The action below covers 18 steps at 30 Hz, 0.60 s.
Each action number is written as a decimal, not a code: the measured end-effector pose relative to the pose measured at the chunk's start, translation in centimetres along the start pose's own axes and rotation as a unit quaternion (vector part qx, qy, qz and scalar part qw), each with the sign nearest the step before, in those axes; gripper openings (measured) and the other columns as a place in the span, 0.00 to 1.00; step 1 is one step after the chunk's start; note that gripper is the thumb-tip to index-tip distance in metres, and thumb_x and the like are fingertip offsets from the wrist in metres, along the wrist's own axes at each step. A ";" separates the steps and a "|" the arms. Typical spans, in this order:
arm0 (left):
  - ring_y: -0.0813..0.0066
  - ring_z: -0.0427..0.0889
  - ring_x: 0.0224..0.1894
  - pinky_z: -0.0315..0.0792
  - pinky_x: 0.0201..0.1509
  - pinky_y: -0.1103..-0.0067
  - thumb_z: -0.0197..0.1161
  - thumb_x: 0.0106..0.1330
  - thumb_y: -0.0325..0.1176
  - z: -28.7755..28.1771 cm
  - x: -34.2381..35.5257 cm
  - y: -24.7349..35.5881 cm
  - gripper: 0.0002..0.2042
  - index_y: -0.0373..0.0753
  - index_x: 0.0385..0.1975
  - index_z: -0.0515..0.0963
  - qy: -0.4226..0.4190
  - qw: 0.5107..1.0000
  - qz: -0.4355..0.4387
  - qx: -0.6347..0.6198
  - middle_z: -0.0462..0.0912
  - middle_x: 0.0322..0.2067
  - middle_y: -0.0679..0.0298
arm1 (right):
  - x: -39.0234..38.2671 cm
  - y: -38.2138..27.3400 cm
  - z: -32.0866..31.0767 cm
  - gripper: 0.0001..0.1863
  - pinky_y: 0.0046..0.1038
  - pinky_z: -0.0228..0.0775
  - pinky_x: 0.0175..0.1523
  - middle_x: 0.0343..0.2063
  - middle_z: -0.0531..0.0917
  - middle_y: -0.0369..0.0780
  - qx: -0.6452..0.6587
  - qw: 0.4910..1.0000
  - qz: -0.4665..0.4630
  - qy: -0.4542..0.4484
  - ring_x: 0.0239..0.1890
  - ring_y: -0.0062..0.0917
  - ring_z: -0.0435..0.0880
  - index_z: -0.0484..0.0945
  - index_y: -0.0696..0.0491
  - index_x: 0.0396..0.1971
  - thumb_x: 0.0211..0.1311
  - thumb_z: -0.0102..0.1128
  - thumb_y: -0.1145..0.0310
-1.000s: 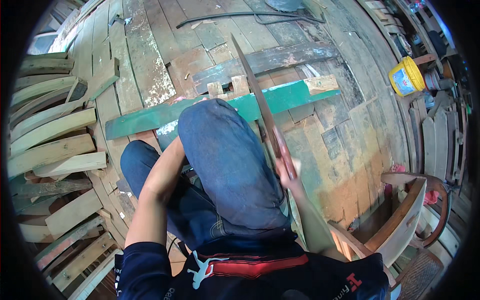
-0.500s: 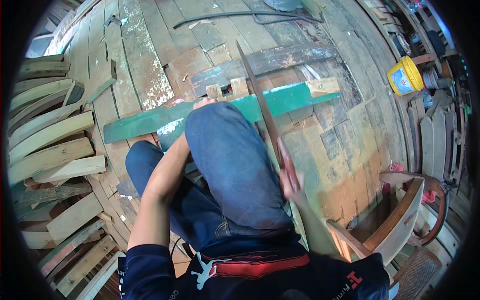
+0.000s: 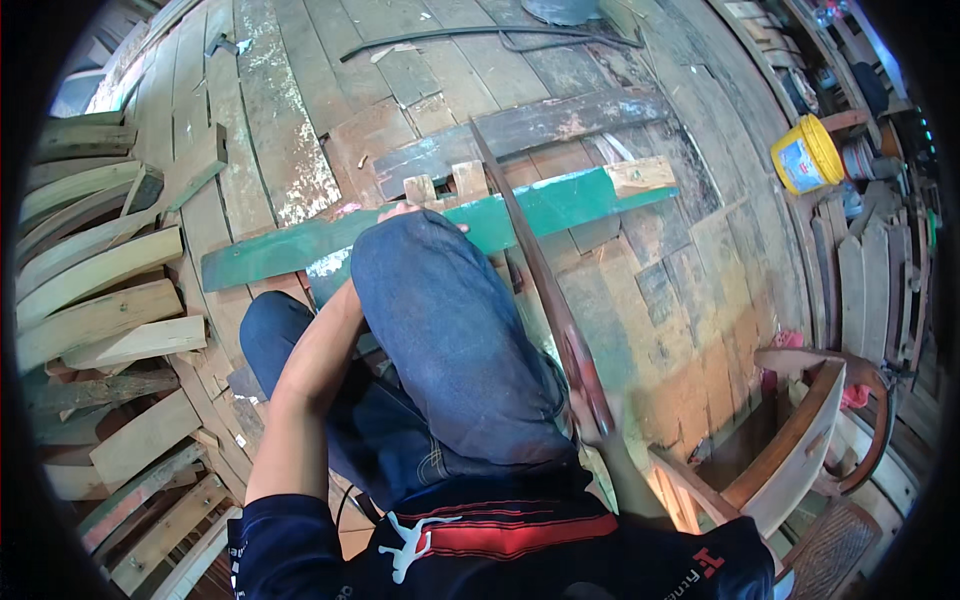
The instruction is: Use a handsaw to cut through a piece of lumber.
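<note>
My right hand is closed on the reddish-brown handle of a long saw, whose blade crosses a green painted plank. My left hand is mostly hidden behind my raised denim knee; its fingers show at the green plank, gripping it just left of the blade. Two small wooden blocks stand behind the plank, and a dark weathered board lies beyond them.
Curved offcuts are stacked along the left. A dark bent strip lies on the plank floor ahead. At right are a yellow bucket, stacked boards and a wooden chair-like frame near my right arm.
The saw and my right hand have moved back toward my body, so the blade's tip sits lower in the picture. My left hand remains at the plank.
</note>
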<state>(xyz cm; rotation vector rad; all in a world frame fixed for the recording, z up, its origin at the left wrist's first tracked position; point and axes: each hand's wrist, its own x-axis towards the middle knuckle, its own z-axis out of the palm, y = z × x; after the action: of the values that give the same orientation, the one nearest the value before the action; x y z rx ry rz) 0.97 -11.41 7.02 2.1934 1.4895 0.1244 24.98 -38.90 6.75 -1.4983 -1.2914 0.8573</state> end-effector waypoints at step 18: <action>0.59 0.79 0.37 0.71 0.44 0.67 0.62 0.57 0.48 6.7 2.3 -7.5 0.16 0.46 0.37 0.83 -0.063 0.996 0.056 0.038 0.82 0.36 0.55 | 2.3 -3.6 -1.2 0.09 0.26 0.59 0.21 0.11 0.69 0.37 0.038 0.984 0.170 -0.035 0.15 0.18 0.69 0.74 0.60 0.21 0.59 0.57 0.73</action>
<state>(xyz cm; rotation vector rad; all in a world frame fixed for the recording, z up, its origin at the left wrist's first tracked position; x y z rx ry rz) -2.23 -9.42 -2.62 2.2988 1.3237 -0.0342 25.36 -36.92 10.73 -1.6665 -1.0539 1.1737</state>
